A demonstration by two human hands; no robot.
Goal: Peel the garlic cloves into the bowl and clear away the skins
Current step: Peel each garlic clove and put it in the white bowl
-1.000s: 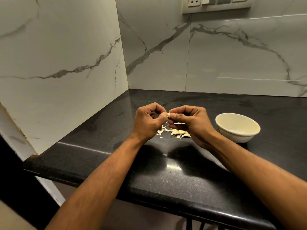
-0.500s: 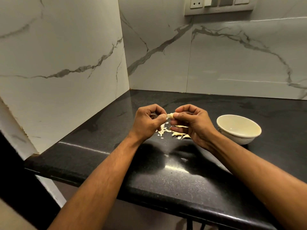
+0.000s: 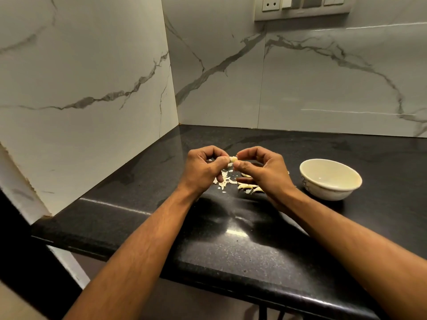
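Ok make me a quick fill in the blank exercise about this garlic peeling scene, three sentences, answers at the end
1. Both hands, left hand and right hand, pinch one garlic ____ between them.
2. The cream bowl stands on the person's ____ side of the hands.
3. Loose garlic skins lie on the ____ countertop under the hands.

Missing words: clove; right; black

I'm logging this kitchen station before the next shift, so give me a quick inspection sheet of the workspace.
Surface: black speckled countertop, glossy.
Job's things: garlic clove held above the counter; cream bowl to the right, contents not visible.
Clutter: garlic skins scattered under the hands.
Grippers: left hand and right hand both pinch the clove.
Cables: nothing seen.
Surroundings: marble-look wall tiles; switch and socket panel above.
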